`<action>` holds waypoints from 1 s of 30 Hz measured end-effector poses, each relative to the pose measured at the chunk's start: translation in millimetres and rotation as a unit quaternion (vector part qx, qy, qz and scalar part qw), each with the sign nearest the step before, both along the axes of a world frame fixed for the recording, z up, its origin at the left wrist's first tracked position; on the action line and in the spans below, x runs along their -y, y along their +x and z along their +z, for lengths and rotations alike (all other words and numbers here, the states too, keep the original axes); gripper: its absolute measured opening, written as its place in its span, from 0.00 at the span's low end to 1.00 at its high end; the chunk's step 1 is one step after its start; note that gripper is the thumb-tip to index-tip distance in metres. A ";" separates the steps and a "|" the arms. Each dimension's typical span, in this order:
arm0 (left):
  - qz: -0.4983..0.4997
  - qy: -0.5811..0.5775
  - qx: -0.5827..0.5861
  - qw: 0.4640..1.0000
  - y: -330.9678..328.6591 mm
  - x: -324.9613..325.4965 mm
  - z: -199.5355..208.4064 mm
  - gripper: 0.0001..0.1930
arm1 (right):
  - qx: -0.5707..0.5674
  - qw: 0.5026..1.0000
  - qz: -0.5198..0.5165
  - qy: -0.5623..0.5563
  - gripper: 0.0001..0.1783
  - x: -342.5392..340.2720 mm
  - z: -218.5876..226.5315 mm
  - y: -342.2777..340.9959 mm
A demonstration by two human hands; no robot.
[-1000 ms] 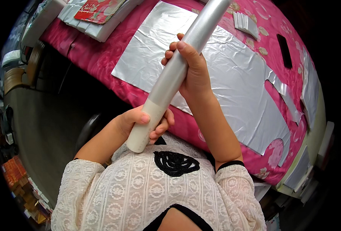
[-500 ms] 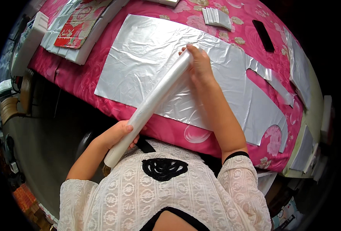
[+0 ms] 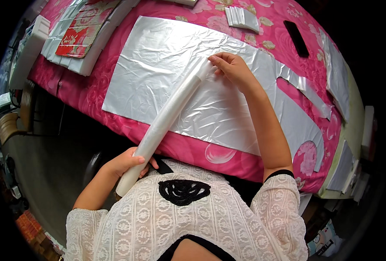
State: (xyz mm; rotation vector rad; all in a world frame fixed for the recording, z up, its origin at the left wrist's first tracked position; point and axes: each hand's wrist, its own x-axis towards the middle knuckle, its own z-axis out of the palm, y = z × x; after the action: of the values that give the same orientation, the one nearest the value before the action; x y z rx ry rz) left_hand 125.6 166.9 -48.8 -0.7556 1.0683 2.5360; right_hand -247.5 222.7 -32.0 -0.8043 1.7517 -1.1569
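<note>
Fingers (image 3: 222, 55) of the right hand (image 3: 237, 73) are pinching together at the top tip of a long, pale, shiny roll (image 3: 158, 126), just above the middle of the frame. I cannot tell if they are holding a loose edge or the hard rim of the tube. The left hand (image 3: 125, 164) is gripping the low end, left of the middle, with its thumb lying on top and its other fingers curling round the far side. The roll is slanting between the two hands, and its low end is pointing at the cream lace top (image 3: 184, 230) with black trim.

Under the upper part of the roll, a big, crinkly, silver sheet (image 3: 223, 124) is lying flat on a bright pink cloth with flowers (image 3: 84, 95). Curved bits are missing from its right end, so some shaping looks done there. The roll is looking wound up, and no long piece of it is lying spread out, so any unrolling seems mostly left.

Farther out, a small pile of white folded pieces (image 3: 242, 19) is sitting near the top of the frame, and a flat black oblong thing (image 3: 295, 39) is lying at the upper right. A red patterned card (image 3: 86, 32) is resting on white blocky slabs (image 3: 86, 63) at the upper left.
</note>
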 end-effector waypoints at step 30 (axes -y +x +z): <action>-0.362 -0.496 -0.076 0.786 -104.9 55.2 71.2 0.23 | -0.149 0.983 -0.075 -0.080 0.10 -43.7 -20.9 -106.1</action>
State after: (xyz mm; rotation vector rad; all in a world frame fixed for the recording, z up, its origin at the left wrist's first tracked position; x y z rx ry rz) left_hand 20.7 111.8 22.4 -0.2052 2.2413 1.2801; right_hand -353.6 266.4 -52.9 -0.9969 2.0121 -1.3454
